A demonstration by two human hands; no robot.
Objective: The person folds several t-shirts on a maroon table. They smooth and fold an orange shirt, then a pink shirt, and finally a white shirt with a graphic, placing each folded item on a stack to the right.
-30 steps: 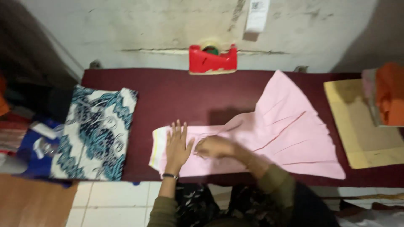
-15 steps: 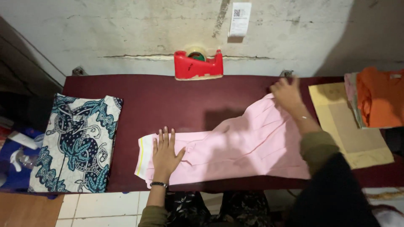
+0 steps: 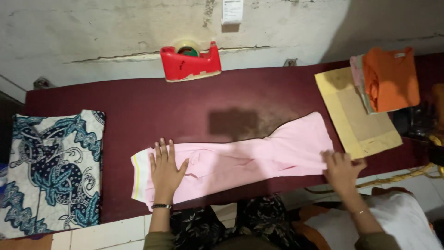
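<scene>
Mid-fold on the pink garment (image 3: 240, 162), lying long across the maroon table (image 3: 138, 106).

Left hand (image 3: 164, 172) flat, fingers spread, pinning the left end; right hand (image 3: 341, 170) seemingly pinching the right hem. Next probably needs that end carried over, edges kept lined up.

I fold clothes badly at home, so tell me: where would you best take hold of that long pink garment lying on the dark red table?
Probably at its two short ends, coming from the near table edge. The pink garment lies flat in a long strip, so the ends control it. The left hand presses flat near the yellow-trimmed end; the right hand is at the wider end's near corner.
</scene>
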